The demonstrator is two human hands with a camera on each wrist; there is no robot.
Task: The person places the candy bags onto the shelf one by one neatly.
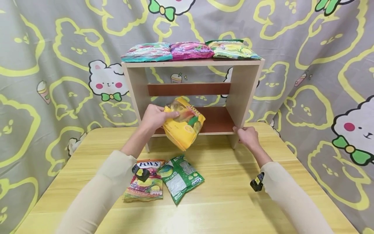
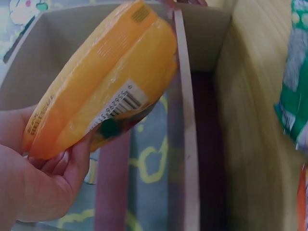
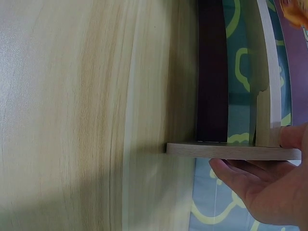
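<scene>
My left hand [image 1: 155, 117] grips a yellow candy bag [image 1: 184, 125] by its left edge, holding it tilted in front of the shelf opening. In the left wrist view the bag [image 2: 110, 82] shows a barcode, and the thumb and fingers [image 2: 60, 166] pinch its lower end. My right hand [image 1: 247, 135] grips the right side panel of the small wooden shelf [image 1: 248, 94] near the lower board. In the right wrist view that hand [image 3: 269, 187] has its fingers on one face of the panel [image 3: 231, 151] and its thumb on the other.
On the shelf top lie a teal bag [image 1: 147, 52], a pink bag [image 1: 191, 51] and a yellow-green bag [image 1: 233, 50]. An orange-topped Fox's bag [image 1: 147, 185] and a green Fox's bag [image 1: 181, 178] lie on the wooden table [image 1: 222, 195]. A patterned curtain [image 1: 73, 81] hangs behind.
</scene>
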